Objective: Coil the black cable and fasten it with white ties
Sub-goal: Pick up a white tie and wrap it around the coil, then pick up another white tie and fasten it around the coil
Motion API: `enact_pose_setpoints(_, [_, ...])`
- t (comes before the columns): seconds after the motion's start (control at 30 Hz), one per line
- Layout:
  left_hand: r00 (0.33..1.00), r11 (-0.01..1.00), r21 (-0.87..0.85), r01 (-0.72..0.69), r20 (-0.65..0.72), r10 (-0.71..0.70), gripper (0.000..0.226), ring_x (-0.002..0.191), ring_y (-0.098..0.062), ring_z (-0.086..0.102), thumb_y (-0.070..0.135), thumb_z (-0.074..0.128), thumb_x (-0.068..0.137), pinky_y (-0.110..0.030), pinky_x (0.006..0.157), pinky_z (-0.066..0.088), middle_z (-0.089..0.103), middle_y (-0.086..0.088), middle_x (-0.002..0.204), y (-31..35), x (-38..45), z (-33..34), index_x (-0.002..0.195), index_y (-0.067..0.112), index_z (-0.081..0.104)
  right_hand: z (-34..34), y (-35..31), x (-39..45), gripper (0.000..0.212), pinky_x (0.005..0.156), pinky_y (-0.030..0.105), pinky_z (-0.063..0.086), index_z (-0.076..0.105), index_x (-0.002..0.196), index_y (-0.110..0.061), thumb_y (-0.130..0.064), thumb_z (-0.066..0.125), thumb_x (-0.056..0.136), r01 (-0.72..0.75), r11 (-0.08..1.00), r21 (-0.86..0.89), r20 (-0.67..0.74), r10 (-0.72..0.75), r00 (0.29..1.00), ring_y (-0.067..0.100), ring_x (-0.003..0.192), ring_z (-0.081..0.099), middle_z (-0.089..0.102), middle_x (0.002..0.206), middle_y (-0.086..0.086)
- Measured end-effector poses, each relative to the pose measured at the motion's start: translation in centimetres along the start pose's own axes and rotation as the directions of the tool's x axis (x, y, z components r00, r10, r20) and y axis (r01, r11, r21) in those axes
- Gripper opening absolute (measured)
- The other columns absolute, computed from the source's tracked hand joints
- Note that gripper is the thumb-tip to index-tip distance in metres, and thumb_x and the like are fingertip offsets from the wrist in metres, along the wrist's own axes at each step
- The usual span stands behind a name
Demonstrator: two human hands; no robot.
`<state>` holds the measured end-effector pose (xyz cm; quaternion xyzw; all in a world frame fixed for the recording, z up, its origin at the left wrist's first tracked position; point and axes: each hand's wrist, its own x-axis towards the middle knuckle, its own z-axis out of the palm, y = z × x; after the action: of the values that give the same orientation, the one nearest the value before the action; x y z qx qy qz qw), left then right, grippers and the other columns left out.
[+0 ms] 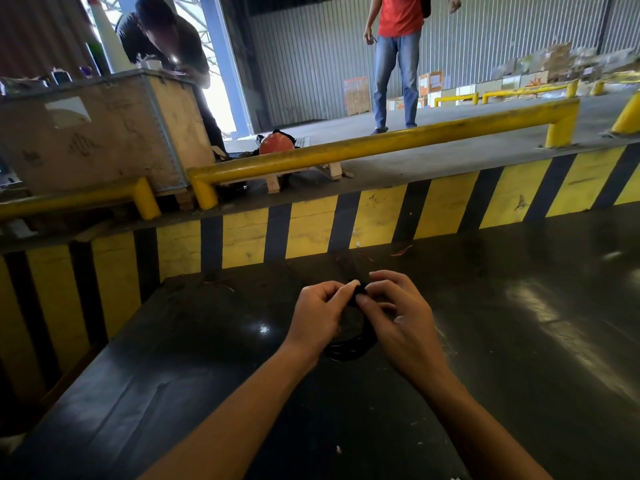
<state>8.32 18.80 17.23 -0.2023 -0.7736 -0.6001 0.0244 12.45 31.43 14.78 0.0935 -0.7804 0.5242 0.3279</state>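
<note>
The black cable (349, 348) is wound into a small coil and hangs between my two hands above the dark table (194, 368). My left hand (320, 313) pinches the coil's top from the left with thumb and fingers. My right hand (398, 315) pinches the same spot from the right. A small pale bit (354, 283) shows at the fingertips, possibly a white tie; I cannot tell for sure. The upper part of the coil is hidden by my fingers.
A yellow-and-black striped wall (311, 230) rises behind the table, topped by a yellow rail (381, 143). A wooden crate (93, 133) stands at left with a person bent over it. Another person in a red shirt (398, 15) stands on the platform. Thin wire scraps (401, 251) lie near the wall.
</note>
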Motion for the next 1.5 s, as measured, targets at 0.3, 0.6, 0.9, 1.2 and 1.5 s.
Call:
enact_pose_setpoints(0.3, [0.959, 0.947, 0.156, -0.282, 0.086, 0.272, 0.036, 0.063, -0.022, 0.061, 0.038, 0.044, 0.091, -0.031, 0.056, 0.049, 0.063, -0.011, 0.069, -1.6, -1.1, 0.3, 0.077, 0.011, 0.063, -0.8, 1.0, -1.3, 0.006, 0.066, 0.021, 0.055, 0.068, 0.085, -0.015, -0.01, 0.065, 0.083, -0.182, 0.943, 0.279, 0.029, 0.182, 0.983, 0.012, 0.078, 0.066, 0.069, 0.083, 0.003])
enact_pose_setpoints(0.6, [0.952, 0.983, 0.174, 0.053, 0.288, -0.103, 0.019, 0.08, -0.003, 0.064, 0.038, 0.061, 0.085, -0.02, 0.068, 0.05, 0.067, 0.005, 0.09, -4.4, -3.7, 0.6, 0.099, 0.025, 0.063, 0.5, 3.1, -5.4, 0.029, 0.057, 0.023, 0.054, 0.057, 0.095, -0.026, -0.004, 0.068, 0.079, -0.326, 0.839, 0.435, -0.086, 0.399, 0.913, 0.018, 0.075, 0.068, 0.068, 0.081, 0.01])
enact_pose_setpoints(0.9, [0.781, 0.745, -0.236, 0.624, 0.222, -0.584, 0.041, 0.098, -0.025, 0.067, 0.003, 0.069, 0.078, -0.044, 0.091, 0.054, 0.068, -0.011, 0.111, -12.7, -9.2, 1.0, 0.117, 0.012, 0.059, 2.8, 10.7, -12.7, 0.028, 0.068, 0.028, 0.046, 0.055, 0.103, -0.015, -0.002, 0.064, 0.08, -0.655, 0.401, 0.64, 0.046, 0.831, 0.554, 0.018, 0.079, 0.063, 0.068, 0.079, 0.006])
enact_pose_setpoints(1.2, [0.593, 0.579, -0.131, 0.805, 0.116, -0.797, 0.045, 0.097, -0.023, 0.064, 0.014, 0.075, 0.075, -0.036, 0.079, 0.056, 0.065, -0.007, 0.113, -19.0, -12.9, -0.5, 0.116, 0.019, 0.059, -1.3, 18.1, -21.5, 0.037, 0.088, 0.04, 0.05, 0.054, 0.114, -0.012, -0.021, 0.068, 0.082, -0.856, 0.494, -0.15, -0.233, 0.824, 0.516, 0.024, 0.096, 0.061, 0.06, 0.113, 0.013])
enact_pose_setpoints(1.5, [0.528, 0.488, -0.242, 0.839, 0.145, -0.837, 0.045, 0.1, -0.023, 0.063, 0.008, 0.069, 0.079, -0.043, 0.089, 0.053, 0.062, -0.007, 0.113, -20.3, -14.7, -1.2, 0.12, 0.02, 0.054, -2.1, 19.9, -20.8, 0.025, 0.076, 0.028, 0.037, 0.068, 0.098, -0.007, -0.02, 0.071, 0.077, -0.773, 0.454, -0.444, -0.148, 0.813, 0.563, 0.03, 0.094, 0.06, 0.065, 0.098, 0.014])
